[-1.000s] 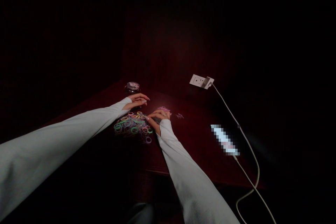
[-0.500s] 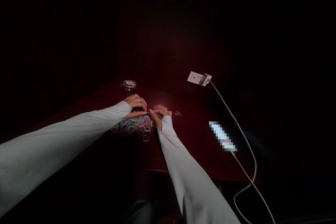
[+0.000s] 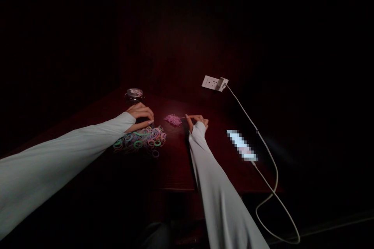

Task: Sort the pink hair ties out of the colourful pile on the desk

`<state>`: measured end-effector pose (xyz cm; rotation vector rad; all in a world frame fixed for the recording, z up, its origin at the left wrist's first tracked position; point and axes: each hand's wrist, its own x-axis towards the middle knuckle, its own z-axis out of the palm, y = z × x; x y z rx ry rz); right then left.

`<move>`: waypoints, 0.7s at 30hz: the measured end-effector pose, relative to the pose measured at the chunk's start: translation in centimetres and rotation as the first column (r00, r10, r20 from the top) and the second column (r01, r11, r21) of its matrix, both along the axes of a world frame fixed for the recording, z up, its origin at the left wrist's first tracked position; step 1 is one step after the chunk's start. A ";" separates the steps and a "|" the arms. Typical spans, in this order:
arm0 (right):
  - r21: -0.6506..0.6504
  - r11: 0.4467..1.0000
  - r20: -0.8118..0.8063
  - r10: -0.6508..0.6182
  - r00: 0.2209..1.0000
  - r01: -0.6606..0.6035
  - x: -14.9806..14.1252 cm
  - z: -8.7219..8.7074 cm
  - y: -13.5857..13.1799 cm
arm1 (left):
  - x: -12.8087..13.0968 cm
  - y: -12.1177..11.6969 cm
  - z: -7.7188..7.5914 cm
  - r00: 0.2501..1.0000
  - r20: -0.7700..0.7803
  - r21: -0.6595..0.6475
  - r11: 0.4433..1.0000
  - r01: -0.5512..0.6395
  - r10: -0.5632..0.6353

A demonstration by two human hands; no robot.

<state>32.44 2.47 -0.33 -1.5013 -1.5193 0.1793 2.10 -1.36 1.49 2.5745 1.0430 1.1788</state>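
Observation:
A heap of small coloured elastic rings (image 3: 142, 140) lies on a dark red table (image 3: 175, 163). My left hand (image 3: 142, 114) hovers at the heap's far edge with fingers curled and fingertips pointing down at the rings. A separate small pile of pink rings (image 3: 173, 120) sits just right of the heap. My right hand (image 3: 196, 120) rests right of that pink pile, fingers pinched close together; what they hold is too small to make out. Both arms wear pale long sleeves.
A small round jar (image 3: 134, 94) stands behind my left hand. A white wall socket (image 3: 210, 83) with a plugged charger feeds a white cable (image 3: 263, 144) running to a lit phone (image 3: 242, 145) on the table's right side. The surroundings are very dark.
My right hand moved right, away from the mixed heap to beside the pink pile. My left hand stayed at the heap with fingers more curled. The view shifted slightly.

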 end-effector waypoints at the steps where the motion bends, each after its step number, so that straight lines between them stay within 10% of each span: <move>1: 0.000 0.998 -0.007 -0.056 0.998 0.056 1.3 0.0 0.3 | -0.1 0.1 0.0 1.000 -0.002 0.001 1.000 -0.006 0.006; 17: -0.098 0.962 0.024 -0.255 0.967 0.256 4.9 -0.9 1.3 | 0.2 0.1 -0.3 0.999 -0.014 -0.027 0.999 -0.047 0.046; 21: -0.148 0.987 0.088 -0.053 0.995 0.065 5.0 -0.6 1.9 | 0.1 -0.1 -0.1 0.999 -0.003 -0.019 0.999 -0.045 0.045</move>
